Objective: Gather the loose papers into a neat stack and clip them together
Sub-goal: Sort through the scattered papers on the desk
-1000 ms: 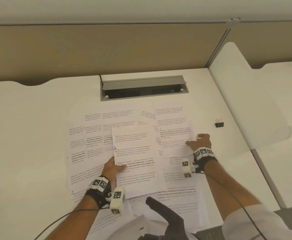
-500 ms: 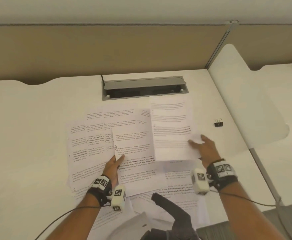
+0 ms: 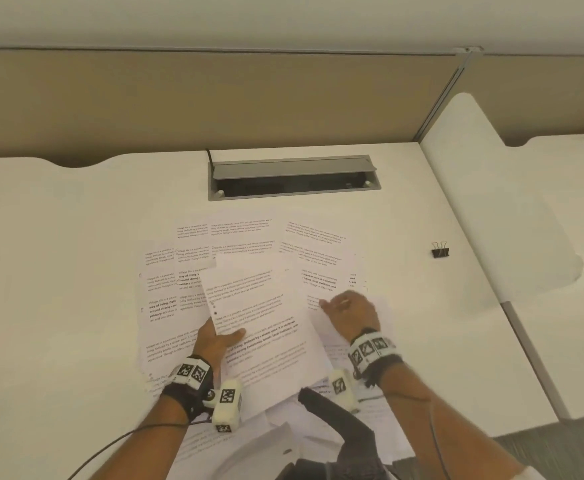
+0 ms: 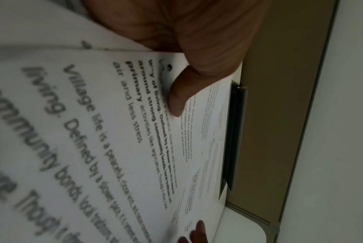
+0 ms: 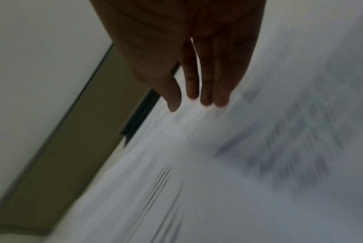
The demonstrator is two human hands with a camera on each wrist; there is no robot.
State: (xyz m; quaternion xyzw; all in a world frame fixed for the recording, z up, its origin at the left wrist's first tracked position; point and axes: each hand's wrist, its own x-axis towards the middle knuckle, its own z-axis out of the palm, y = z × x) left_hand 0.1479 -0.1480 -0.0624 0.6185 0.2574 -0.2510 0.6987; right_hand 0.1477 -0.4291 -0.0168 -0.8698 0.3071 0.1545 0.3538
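Observation:
Several printed sheets (image 3: 193, 271) lie fanned across the white desk (image 3: 58, 254). My left hand (image 3: 224, 336) pinches the left edge of the top sheet (image 3: 266, 313) in the middle pile, thumb (image 4: 176, 98) on top and the other fingers hidden beneath. My right hand (image 3: 332, 303) rests with straight fingers (image 5: 205, 92) on sheets (image 3: 321, 258) at the right of the spread; the right wrist view is blurred. A black binder clip (image 3: 440, 249) stands alone on the desk, well to the right of the papers and beyond my right hand.
A grey cable hatch (image 3: 294, 178) sits open in the desk just behind the papers. A tan partition (image 3: 214, 105) closes off the back. An adjoining white desk (image 3: 491, 202) joins at the right. A black chair part (image 3: 335, 417) juts up near my body.
My right hand lifted a sheet from the right, carried it left onto the pile that my left hand holds, let it go, and now rests on the right-hand sheets.

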